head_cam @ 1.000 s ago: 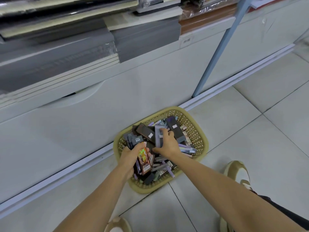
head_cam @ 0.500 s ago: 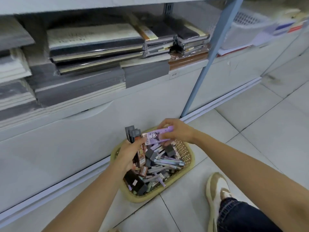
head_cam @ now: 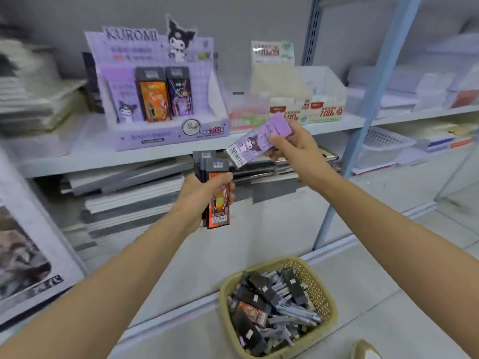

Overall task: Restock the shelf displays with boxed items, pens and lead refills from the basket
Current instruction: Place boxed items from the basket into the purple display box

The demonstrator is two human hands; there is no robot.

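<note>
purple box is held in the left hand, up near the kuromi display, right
Not quite. The head view shows the purple box in the right hand, not the left; the left hand grips a stack of dark boxes. The rest holds: it is up near the Kuromi display.

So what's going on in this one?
A person is restocking a shelf. The right hand holds a purple box up towards the Kuromi display on that shelf, not yet in it. The left hand grips a small stack of dark boxes, an orange one in front. The basket on the floor below holds more boxes and pens.
</note>
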